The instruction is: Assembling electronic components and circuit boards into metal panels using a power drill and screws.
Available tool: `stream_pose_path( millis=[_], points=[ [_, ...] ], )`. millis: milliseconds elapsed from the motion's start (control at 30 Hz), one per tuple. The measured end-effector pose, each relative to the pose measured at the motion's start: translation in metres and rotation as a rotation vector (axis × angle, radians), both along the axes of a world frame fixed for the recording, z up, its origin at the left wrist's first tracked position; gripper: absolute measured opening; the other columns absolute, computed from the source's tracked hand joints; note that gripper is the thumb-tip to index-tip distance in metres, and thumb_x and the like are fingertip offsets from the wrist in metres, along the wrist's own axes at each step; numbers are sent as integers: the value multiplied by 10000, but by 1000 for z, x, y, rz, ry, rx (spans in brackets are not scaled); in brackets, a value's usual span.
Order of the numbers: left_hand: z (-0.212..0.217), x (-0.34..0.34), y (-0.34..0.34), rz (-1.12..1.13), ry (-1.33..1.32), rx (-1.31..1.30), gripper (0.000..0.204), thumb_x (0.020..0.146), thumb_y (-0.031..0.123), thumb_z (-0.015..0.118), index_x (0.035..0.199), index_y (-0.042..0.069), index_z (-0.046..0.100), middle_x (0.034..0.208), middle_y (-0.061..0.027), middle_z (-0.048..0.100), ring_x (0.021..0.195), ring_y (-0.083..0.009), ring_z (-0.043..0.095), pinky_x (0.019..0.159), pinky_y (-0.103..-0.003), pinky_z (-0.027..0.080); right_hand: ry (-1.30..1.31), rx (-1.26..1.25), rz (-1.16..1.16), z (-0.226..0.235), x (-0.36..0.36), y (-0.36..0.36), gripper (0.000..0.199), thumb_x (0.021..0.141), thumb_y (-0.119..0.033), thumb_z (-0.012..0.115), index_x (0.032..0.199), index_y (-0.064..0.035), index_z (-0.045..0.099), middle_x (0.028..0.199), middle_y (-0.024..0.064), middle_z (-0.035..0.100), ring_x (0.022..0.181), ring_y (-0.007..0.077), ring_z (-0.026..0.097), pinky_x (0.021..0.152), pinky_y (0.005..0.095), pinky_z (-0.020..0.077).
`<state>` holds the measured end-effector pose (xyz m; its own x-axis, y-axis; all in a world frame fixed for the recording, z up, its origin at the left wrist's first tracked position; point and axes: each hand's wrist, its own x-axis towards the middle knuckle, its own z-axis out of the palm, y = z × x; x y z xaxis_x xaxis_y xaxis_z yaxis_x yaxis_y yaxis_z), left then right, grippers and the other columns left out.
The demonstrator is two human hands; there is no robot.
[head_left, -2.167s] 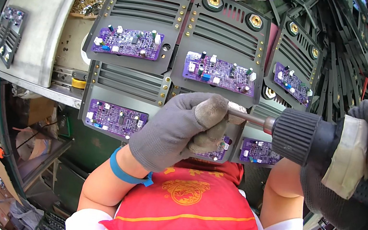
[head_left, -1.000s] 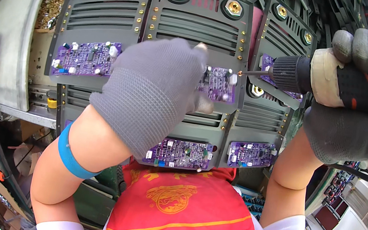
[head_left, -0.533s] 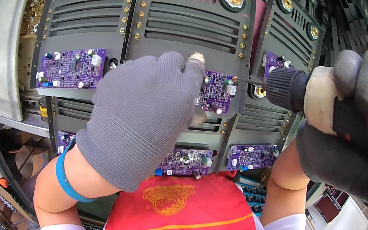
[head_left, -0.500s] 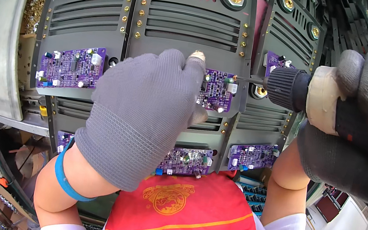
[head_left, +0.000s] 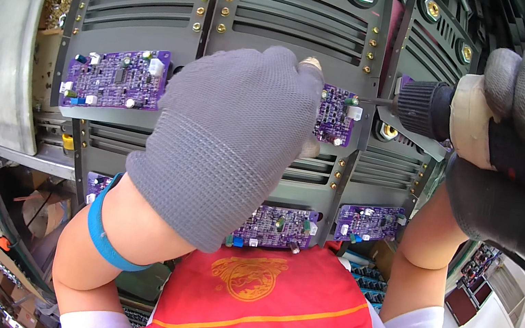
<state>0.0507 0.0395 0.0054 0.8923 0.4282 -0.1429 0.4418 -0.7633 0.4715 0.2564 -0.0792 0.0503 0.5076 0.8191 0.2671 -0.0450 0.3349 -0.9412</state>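
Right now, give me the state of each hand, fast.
Left hand: spread over a purple circuit board; fingers partly hidden, grip cannot be told.
Right hand: closed around a black power screwdriver.

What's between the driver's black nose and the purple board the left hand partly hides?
In the head view, a thin metal bit spans from the driver nose toward the right end of the purple board; whether its tip touches is unclear.

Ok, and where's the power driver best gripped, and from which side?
Probably by the pale wrapping, from the right: the power driver lies roughly level, its thin bit pointing left toward the circuit board, and that thick section sits behind the ribbed nose.
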Motion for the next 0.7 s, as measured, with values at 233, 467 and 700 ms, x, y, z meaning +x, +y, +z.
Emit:
stream_pose_path(
  millis=[233, 467, 700],
  points=[
    [2, 0, 1, 7, 38, 3, 549, 721, 330, 722, 1173, 43, 606, 924, -128, 620, 849, -321, 617, 708, -413, 486, 9, 36, 30, 2, -12, 14, 340, 798, -272, 620, 999, -37, 477, 797, 10, 427, 730, 122, 428, 681, 299, 375],
    [19, -21, 9, 261, -493, -387, 354, 920, 269, 607, 1175, 25, 605, 873, -48, 599, 755, -153, 574, 659, -299, 471, 2, 100, 81, 21, 2, 8, 340, 790, -266, 628, 995, -40, 477, 794, 7, 426, 731, 122, 427, 682, 299, 372],
    [27, -78, 1, 703, -637, -1494, 389, 995, 163, 422, 1332, -30, 443, 971, -44, 596, 722, -38, 488, 587, -171, 394, 6, 154, 166, 33, -42, 15, 340, 783, -259, 636, 991, -42, 477, 791, 4, 425, 731, 121, 426, 682, 298, 369]
  ],
)
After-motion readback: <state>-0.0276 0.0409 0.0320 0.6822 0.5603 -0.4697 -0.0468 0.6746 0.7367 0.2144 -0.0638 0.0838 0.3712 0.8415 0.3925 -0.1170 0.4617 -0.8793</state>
